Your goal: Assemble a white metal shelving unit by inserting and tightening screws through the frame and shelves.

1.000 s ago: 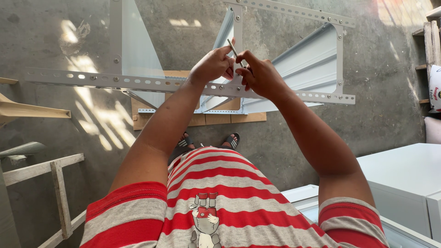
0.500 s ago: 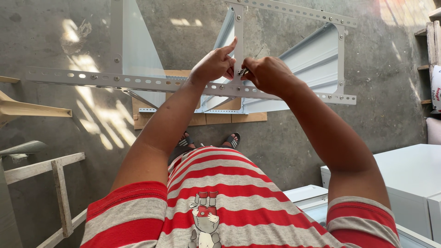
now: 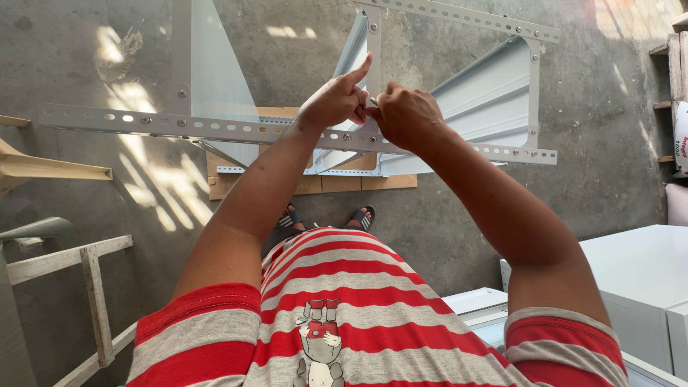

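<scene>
Both hands up at centre-top of frame, on the joint where the upright slotted post [image 3: 373, 68] meets the long perforated angle rail [image 3: 179, 127]. Left hand [image 3: 332, 100] loosely curled, index finger extended along the post, likely steadying it. Right hand [image 3: 405, 118] closed in a fist just beside it, pinching something small and metallic; cannot tell what. Corrugated metal panels [image 3: 487, 93] hanging behind. Cardboard [image 3: 315, 185] on concrete floor [image 3: 545, 208] below, lower centre.

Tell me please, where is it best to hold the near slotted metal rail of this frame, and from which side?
Probably the bare stretch of the near slotted rail, left of the left hand, taken from above: it lies level, narrow and unobstructed there.
</scene>
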